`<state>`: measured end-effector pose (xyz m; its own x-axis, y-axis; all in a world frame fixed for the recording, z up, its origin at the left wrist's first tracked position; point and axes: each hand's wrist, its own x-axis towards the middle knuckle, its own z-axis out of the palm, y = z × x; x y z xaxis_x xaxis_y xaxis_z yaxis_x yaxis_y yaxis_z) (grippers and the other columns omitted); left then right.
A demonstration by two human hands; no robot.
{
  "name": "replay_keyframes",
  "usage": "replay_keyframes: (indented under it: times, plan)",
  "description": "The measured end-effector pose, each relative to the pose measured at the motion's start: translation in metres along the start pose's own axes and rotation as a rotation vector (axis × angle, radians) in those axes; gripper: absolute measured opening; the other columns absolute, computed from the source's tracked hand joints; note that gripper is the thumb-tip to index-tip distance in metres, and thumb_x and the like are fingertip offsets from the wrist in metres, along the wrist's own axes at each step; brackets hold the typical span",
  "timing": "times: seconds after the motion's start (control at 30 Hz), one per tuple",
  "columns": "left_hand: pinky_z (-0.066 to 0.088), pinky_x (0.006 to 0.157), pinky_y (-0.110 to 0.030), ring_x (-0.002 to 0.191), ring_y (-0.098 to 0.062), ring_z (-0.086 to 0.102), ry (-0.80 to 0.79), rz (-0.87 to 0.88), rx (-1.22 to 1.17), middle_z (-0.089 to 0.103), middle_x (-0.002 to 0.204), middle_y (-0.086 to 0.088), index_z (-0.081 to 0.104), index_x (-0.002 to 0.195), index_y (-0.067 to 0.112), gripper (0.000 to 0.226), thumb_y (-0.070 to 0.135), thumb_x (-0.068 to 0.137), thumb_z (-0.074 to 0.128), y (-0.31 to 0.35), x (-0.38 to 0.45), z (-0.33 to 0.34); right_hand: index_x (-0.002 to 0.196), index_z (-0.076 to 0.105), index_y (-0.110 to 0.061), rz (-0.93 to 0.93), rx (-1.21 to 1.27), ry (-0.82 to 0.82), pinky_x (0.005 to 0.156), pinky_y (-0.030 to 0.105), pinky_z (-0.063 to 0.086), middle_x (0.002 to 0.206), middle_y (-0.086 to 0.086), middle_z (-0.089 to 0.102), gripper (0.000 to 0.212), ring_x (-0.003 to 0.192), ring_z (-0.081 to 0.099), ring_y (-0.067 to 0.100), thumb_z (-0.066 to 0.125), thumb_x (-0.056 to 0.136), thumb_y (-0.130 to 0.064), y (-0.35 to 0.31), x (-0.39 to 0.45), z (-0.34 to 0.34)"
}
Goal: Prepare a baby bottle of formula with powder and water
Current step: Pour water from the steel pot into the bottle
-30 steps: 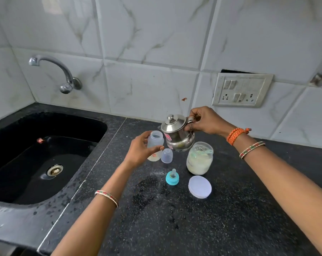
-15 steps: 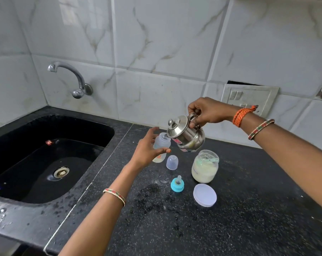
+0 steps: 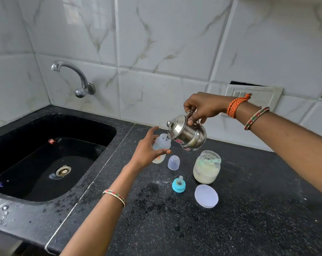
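Observation:
My left hand (image 3: 147,150) grips a small clear baby bottle (image 3: 162,145) standing on the black counter. My right hand (image 3: 202,106) holds a steel kettle (image 3: 188,134) by its handle, tilted left with its spout over the bottle's open mouth. An open glass jar of pale powder (image 3: 206,168) with a green scoop inside stands to the right. The clear bottle cap (image 3: 173,162) and the blue ring with the teat (image 3: 178,185) lie in front of the bottle. The jar's white lid (image 3: 206,196) lies flat nearby.
A black sink (image 3: 51,159) with a drain lies to the left, under a steel tap (image 3: 73,78) on the marble wall. A switch plate (image 3: 256,97) sits on the wall behind my right wrist. Wet patches and specks cover the counter (image 3: 230,228) near me.
My right hand has lifted the kettle and tipped it further left, bringing the spout over the bottle's mouth. My left hand has stayed on the bottle.

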<state>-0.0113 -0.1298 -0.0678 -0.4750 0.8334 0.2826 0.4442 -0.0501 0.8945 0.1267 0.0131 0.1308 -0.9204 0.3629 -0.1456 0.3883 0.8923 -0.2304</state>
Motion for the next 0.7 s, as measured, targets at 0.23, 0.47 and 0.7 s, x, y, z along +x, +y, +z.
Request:
replay_keyframes:
  times: [0.23, 0.47, 0.7]
  plan:
    - [0.039, 0.075, -0.006, 0.101, -0.004, 0.057, -0.005, 0.009, 0.000, 0.063, 0.123, 0.003, 0.027, 0.141, 0.038, 0.101, 0.041, 0.059, 0.086, -0.005, -0.001, -0.001, 0.069, 0.054, -0.017, 0.007, -0.078, -0.022, 0.044, 0.018, 0.050, 0.075, -0.001, 0.063, 0.027, 0.067, 0.063, 0.011, 0.080, 0.072, -0.019, -0.006, 0.007, 0.002]
    - [0.042, 0.079, -0.015, 0.105, -0.007, 0.057, -0.010, -0.011, -0.033, 0.063, 0.125, 0.002, 0.026, 0.140, 0.041, 0.103, 0.046, 0.056, 0.085, -0.008, -0.003, -0.004, 0.068, 0.054, -0.020, 0.000, -0.252, -0.013, 0.051, 0.023, 0.042, 0.069, 0.000, 0.063, 0.030, 0.056, 0.056, 0.012, 0.081, 0.068, -0.035, -0.013, 0.014, -0.002]
    - [0.045, 0.082, -0.022, 0.105, -0.009, 0.058, -0.017, -0.018, -0.039, 0.063, 0.125, 0.002, 0.027, 0.142, 0.037, 0.106, 0.050, 0.054, 0.084, -0.009, -0.005, -0.006, 0.071, 0.056, -0.020, -0.038, -0.338, -0.013, 0.055, 0.025, 0.035, 0.081, 0.002, 0.068, 0.030, 0.070, 0.053, 0.014, 0.079, 0.068, -0.039, -0.022, 0.015, -0.002]
